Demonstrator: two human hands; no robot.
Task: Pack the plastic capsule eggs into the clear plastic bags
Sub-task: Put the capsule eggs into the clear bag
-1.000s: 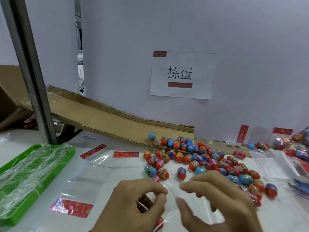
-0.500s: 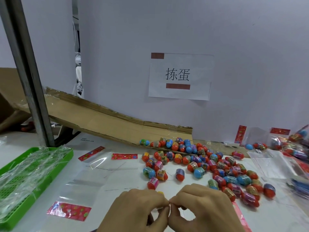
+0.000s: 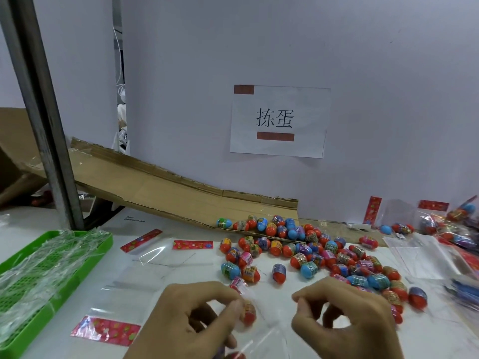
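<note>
While both hands work at 6 o'clock, the left hand [image 3: 199, 320] pinches one edge of a clear bag [image 3: 269, 330], its fingers [image 3: 233, 305] curled beside an egg [image 3: 248, 313] that seems to sit inside the film. The right hand [image 3: 347, 320] pinches the bag's other edge, thumb and forefinger closed on it, the other fingers curled. Loose eggs [image 3: 311, 252] lie heaped on the white surface [image 3: 181, 268] toward 1 o'clock, some on the foot of a cardboard ramp [image 3: 160, 187] that slopes down from 10 o'clock. Flat empty bags [image 3: 134, 288] with red headers lie at 8 o'clock, beside a green tray [image 3: 103, 242] at 9. Filled bags [image 3: 451, 229] pile at 3 o'clock. A paper sign [image 3: 278, 120] hangs on the wall at 12.
</note>
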